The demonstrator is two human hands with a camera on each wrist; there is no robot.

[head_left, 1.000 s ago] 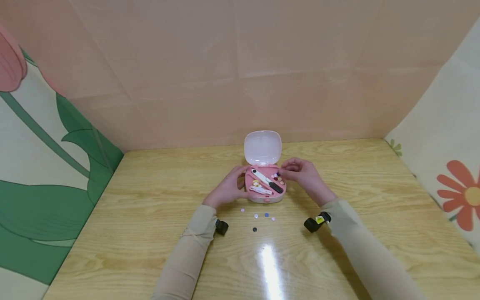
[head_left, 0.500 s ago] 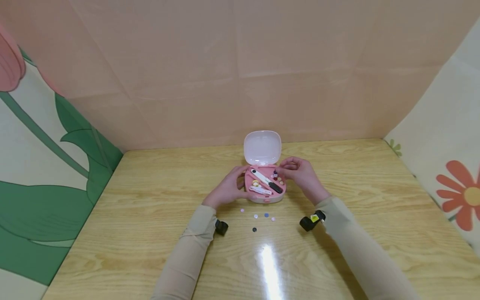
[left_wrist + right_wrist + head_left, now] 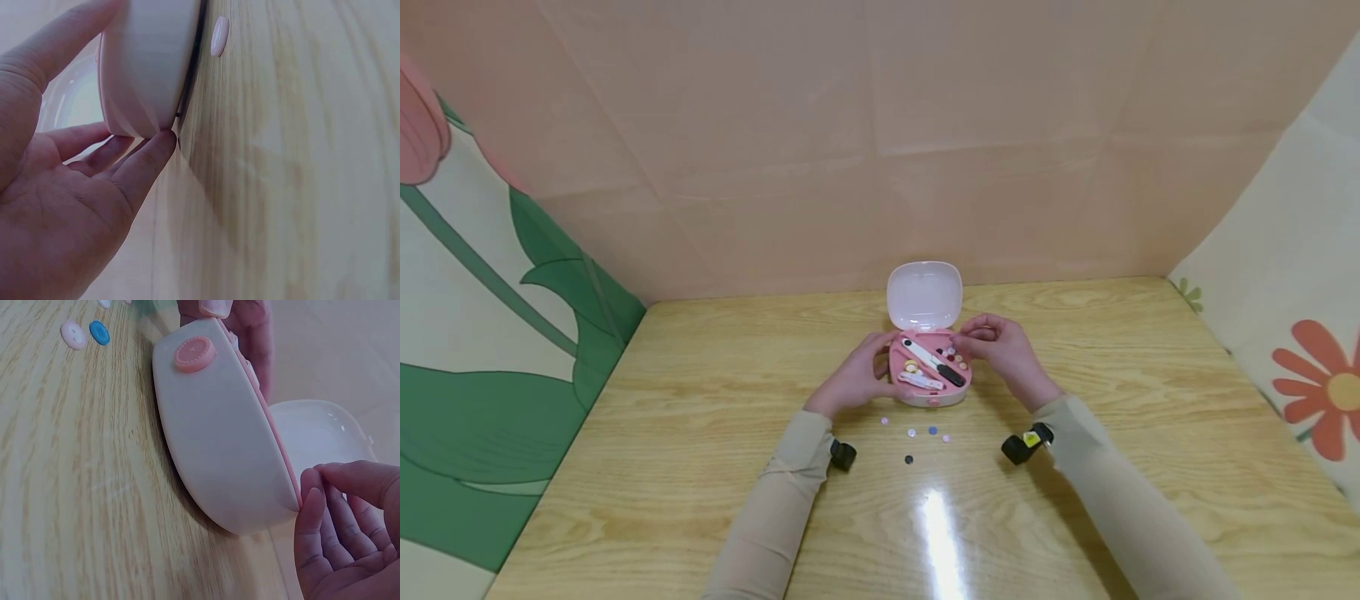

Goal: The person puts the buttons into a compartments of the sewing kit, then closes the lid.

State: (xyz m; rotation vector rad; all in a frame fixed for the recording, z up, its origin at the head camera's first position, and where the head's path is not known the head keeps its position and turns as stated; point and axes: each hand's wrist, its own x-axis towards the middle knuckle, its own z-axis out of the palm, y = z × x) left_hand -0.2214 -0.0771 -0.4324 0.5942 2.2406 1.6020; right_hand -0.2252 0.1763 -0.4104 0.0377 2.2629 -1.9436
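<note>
A pink-and-white sewing box [image 3: 934,399] stands with its lid raised; its inside shows only in the head view. My left hand [image 3: 856,379] grips its left side, thumb toward the front and fingers round the side wall. My right hand [image 3: 1006,350] is at the right rim, thumb and forefinger tips close together, nothing visible between them. Beside those fingertips lie several small buttons [image 3: 962,366] in the tray. A slim white tool with a black end [image 3: 934,362] crosses the tray diagonally, and a white printed strip [image 3: 921,381] lies at its front left.
On the wooden table [image 3: 700,433], in front of the box, lie several loose buttons, among them a blue button [image 3: 932,431] and a black button [image 3: 909,460]. The upright pale lid [image 3: 925,296] stands behind the tray, near the pink backdrop [image 3: 760,167].
A dark button at my right fingertips has gone into the tray, left of the other buttons. My right hand has shifted slightly left. The left hand has stayed on the box.
</note>
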